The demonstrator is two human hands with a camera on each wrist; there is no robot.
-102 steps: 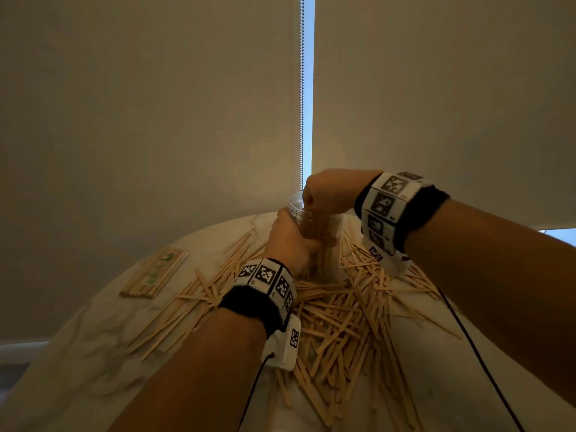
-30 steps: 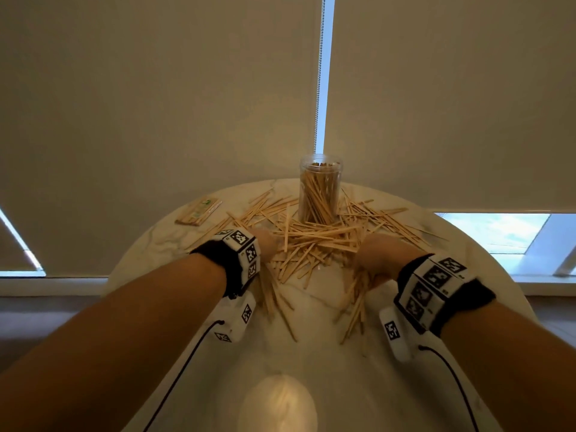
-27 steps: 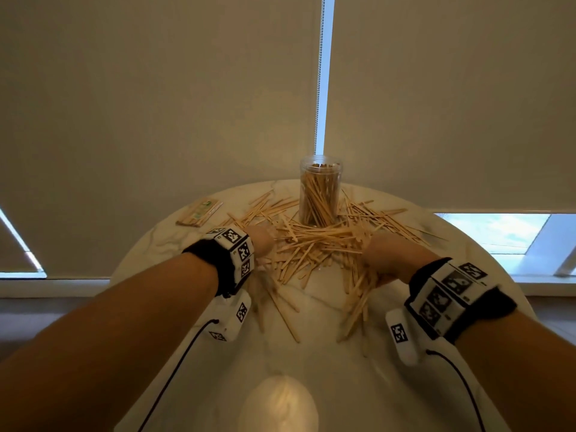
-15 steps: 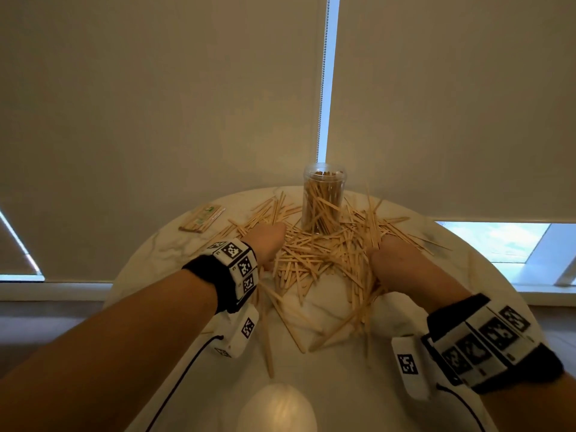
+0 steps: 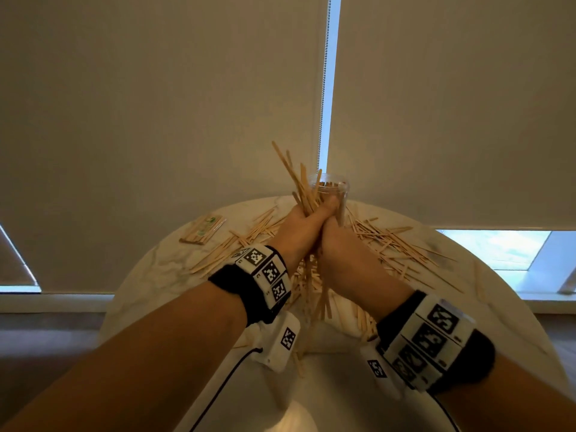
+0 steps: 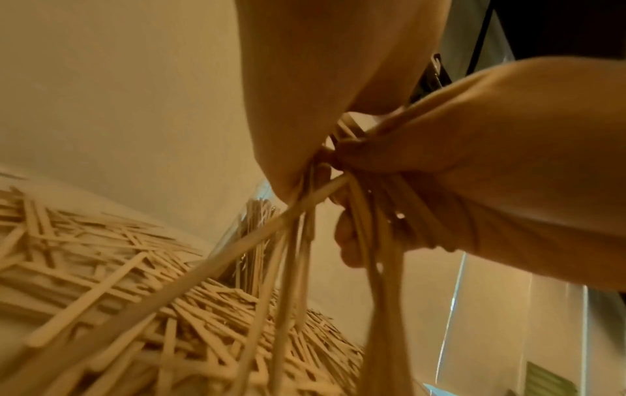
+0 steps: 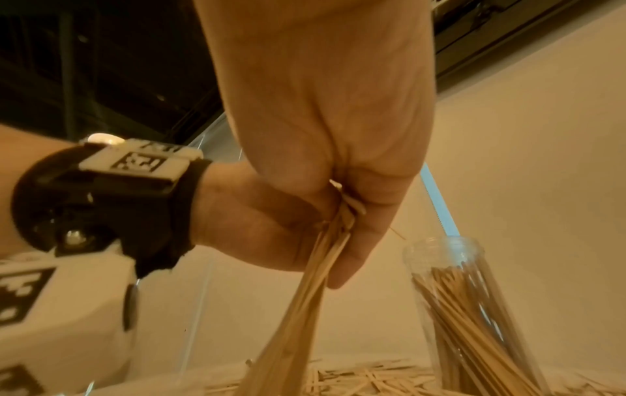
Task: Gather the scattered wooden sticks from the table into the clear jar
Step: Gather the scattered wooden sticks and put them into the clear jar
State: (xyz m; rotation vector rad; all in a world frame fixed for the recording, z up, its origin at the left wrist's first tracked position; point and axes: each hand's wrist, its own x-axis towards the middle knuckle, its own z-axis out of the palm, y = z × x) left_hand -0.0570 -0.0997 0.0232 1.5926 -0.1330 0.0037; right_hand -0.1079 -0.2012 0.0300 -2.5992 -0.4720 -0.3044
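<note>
— How far along?

— Partway, by the look of it. Already standing on end in the clear jar [image 5: 338,190], just beyond the fingertips: a good many sticks, reaching most of the way to the rim.

— And the hands?

— Left hand [image 5: 300,227] and right hand [image 5: 335,241] pressed together, both clamped on one bundle of sticks [image 5: 299,182]. Lifted off the tabletop [image 5: 162,275], with ends fanning out above the thumbs and hanging below the wrists.

— Over the jar yet?

— Not quite. Just short of its mouth, on the near side.

— Left to do?

— Plenty. Scattered sticks [image 5: 389,241] lying thick under the wrists and out to either side of the hands. Also a small packet [image 5: 202,229] well off beyond the left hand, probably not part of the job.

— So?

— Several more handfuls needed, at a guess.
</note>
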